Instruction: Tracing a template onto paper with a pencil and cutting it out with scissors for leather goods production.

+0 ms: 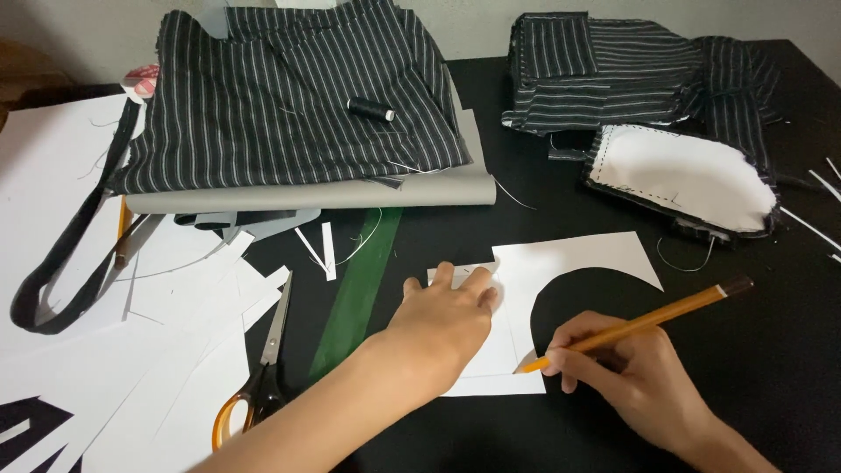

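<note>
My left hand [447,317] lies flat, fingers spread, pressing down a white paper pattern piece [569,263] with a curved cut-out on the black table. My right hand [626,372] grips a yellow pencil [648,320], its tip touching the paper's lower right edge beside my left hand. The pencil's dark end points up and to the right.
Orange-handled scissors [263,368] and a green ruler [359,289] lie left of my left arm. Striped dark fabric [289,96] with a black thread spool [371,109] sits at the back, more striped pieces [613,70] and a white-lined fabric piece [683,175] at right. Paper scraps [175,289] cover the left.
</note>
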